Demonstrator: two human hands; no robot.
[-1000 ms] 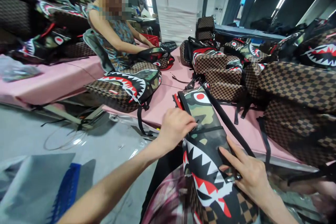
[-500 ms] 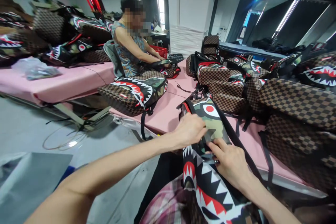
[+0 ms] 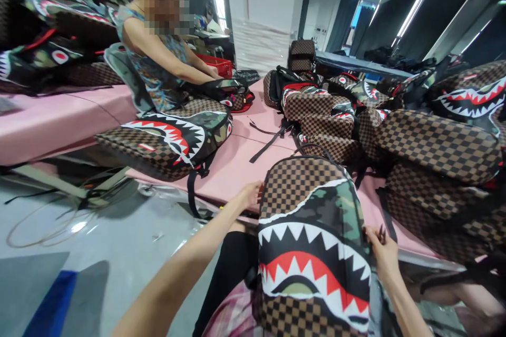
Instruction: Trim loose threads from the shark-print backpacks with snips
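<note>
A backpack (image 3: 312,237) with a brown checker pattern, camouflage panel and a shark mouth stands on my lap, its front face turned toward me and its top leaning on the pink table (image 3: 241,160). My left hand (image 3: 251,194) grips its left side near the top, fingers hidden behind the edge. At the right side, my right hand (image 3: 381,250) pinches the backpack's edge with closed fingers.
Many similar shark-mouth backpacks (image 3: 395,126) are piled on the table to the right and behind. One lies flat (image 3: 169,137) at left-centre with straps hanging over the edge. A person (image 3: 158,58) sits across, handling another bag. Grey floor with loose cords lies left.
The backpack has been turned from its side to face me, shark mouth frontal. My hands moved from its middle out to its left and right edges.
</note>
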